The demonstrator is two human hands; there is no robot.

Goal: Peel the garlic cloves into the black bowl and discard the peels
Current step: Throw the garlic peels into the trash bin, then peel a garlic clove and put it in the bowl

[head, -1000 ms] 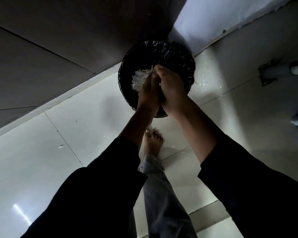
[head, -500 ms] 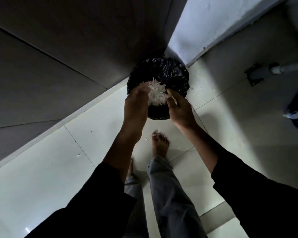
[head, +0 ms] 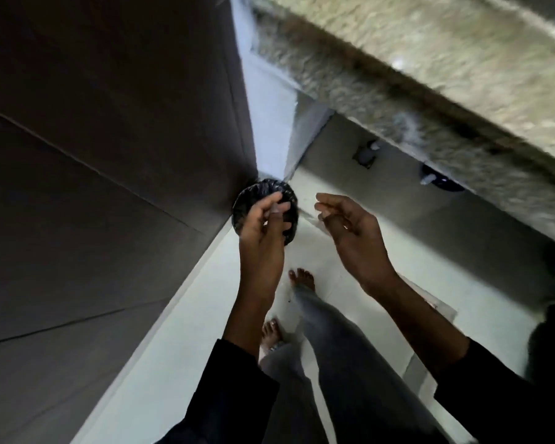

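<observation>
Left hand [head: 263,225]: fingers loosely curled, holding nothing, over lined bin [head: 257,195]
Right hand [head: 350,225]: fingers relaxed, empty, beside bin

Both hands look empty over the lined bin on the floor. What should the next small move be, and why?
Probably turn back to the stone counter for the remaining garlic. The left hand and right hand hang loosely curled and apart above the bin, with no clump of peels visible in either, so the discard seems done. Small scraps on the fingers cannot be ruled out; the picture is blurred.
</observation>
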